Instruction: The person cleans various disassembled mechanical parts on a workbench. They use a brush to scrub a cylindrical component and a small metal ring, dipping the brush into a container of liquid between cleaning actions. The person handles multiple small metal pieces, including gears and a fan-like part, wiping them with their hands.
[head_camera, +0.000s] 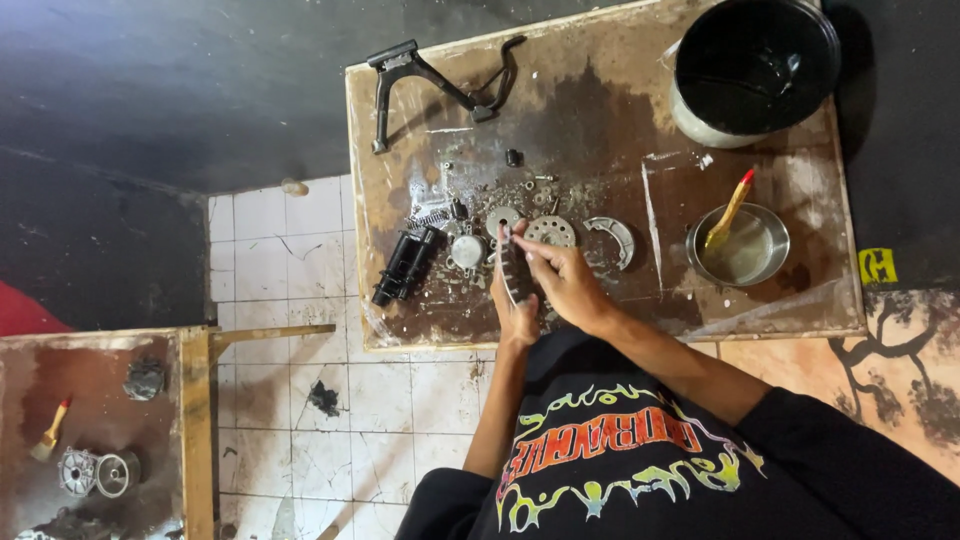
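A stained wooden board (780, 310) is serving as the bench, carrying a large black-filled pot (752, 68), a black stand bracket (430, 85), a small metal bowl (740, 247) with a brush (728, 212) resting in it, a black ribbed cylinder (405, 265), a perforated disc (551, 231) and a curved shoe plate (612, 237).

Both hands are working at the board's near edge on a dark curved toothed part (513, 272). Its long axis is running near to far, upper end pointing toward the discs.

The left hand (516, 312) is closing around its lower end. The right hand (560, 280) is pinching its upper portion, fingers curled.
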